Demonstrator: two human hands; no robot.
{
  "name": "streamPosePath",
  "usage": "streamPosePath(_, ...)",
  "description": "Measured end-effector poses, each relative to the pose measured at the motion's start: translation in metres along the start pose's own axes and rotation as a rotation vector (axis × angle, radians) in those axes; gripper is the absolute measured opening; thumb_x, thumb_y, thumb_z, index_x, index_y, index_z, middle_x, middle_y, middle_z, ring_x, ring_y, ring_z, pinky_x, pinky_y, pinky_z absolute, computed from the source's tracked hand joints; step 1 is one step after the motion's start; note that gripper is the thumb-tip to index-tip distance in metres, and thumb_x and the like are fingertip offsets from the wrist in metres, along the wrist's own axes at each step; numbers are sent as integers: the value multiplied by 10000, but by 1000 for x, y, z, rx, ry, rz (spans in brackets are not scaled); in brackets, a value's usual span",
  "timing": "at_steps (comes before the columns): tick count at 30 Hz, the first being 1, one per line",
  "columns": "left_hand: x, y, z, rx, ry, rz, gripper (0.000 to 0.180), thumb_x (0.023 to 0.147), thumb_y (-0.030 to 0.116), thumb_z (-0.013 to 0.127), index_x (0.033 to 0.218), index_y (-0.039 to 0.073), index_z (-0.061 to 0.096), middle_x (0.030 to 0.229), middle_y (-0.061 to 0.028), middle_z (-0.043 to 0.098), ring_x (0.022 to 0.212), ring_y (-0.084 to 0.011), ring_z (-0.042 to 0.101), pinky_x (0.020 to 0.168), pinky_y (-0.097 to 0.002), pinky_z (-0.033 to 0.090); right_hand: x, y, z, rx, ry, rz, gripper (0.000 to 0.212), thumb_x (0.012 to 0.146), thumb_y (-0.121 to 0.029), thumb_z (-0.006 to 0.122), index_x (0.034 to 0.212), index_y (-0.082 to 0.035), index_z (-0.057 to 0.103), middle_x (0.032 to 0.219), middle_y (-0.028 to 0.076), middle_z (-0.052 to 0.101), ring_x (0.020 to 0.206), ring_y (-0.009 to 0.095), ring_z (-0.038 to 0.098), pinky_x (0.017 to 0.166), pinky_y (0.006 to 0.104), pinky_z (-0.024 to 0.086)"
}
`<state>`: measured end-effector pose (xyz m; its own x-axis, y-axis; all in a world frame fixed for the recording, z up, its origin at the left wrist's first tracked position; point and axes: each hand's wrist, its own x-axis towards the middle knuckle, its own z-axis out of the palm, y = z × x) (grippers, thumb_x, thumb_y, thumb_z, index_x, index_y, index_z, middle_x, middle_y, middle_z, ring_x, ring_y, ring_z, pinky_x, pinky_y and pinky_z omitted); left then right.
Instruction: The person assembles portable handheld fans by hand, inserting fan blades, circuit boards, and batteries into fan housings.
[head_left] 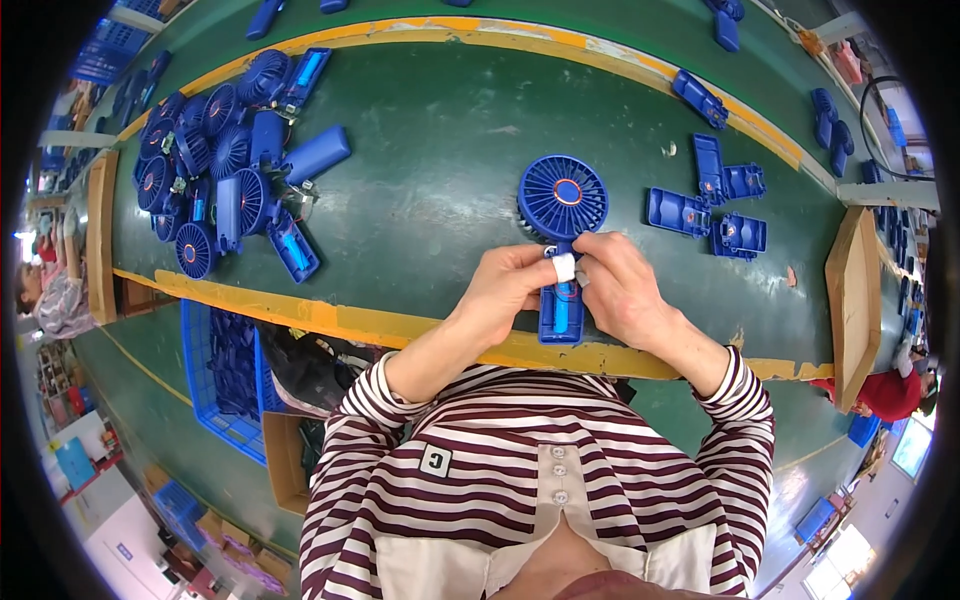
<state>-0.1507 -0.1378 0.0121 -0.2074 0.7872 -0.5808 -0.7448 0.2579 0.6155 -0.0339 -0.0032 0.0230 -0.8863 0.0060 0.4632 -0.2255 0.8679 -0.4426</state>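
A blue handheld fan (pixel 563 196) lies on the green table near its front edge, its round grille pointing away from me. Its handle is open and shows a light-blue cylindrical battery (pixel 562 312) with thin wires beside it. My left hand (pixel 508 288) pinches the neck of the fan from the left, with white tape around a fingertip. From the right, my right hand (pixel 622 288) has its fingers closed on the same neck. The fingers hide most of the joint between grille and handle.
A heap of blue fans (pixel 195 160) with open handles lies at the left. Several blue handle shells (pixel 680 212) lie to the right. Cardboard strips (pixel 862 300) stand at both table ends. A blue crate (pixel 222 380) sits below the table's left front edge.
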Motion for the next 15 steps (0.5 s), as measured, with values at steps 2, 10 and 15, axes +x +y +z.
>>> streamPosePath(2, 0, -3, 2, 37, 13, 18, 206, 839, 137, 606, 986, -7, 600, 869, -40, 615, 755, -101, 588, 667, -270, 502, -1, 0, 1, -10, -5, -1, 221, 580, 43, 599, 792, 62, 541, 983, 174, 523, 809, 304, 537, 700, 386, 456)
streamPosePath(10, 4, -11, 2, 86, 45, 28, 159, 851, 81, 577, 978, -13, 598, 875, -39, 620, 754, -97, 583, 654, -259, 492, -6, 1, 2, -30, -39, 14, 206, 635, -26, 582, 817, 64, 548, 1013, 161, 520, 864, 298, 529, 773, 387, 431)
streamPosePath(15, 7, -11, 2, 91, 32, 51, 149, 857, 72, 566, 974, -16, 595, 851, -34, 616, 729, -90, 578, 653, -247, 484, -4, 4, 1, 3, -31, -19, 210, 605, 32, 586, 808, 66, 542, 969, 173, 525, 824, 317, 538, 739, 401, 453)
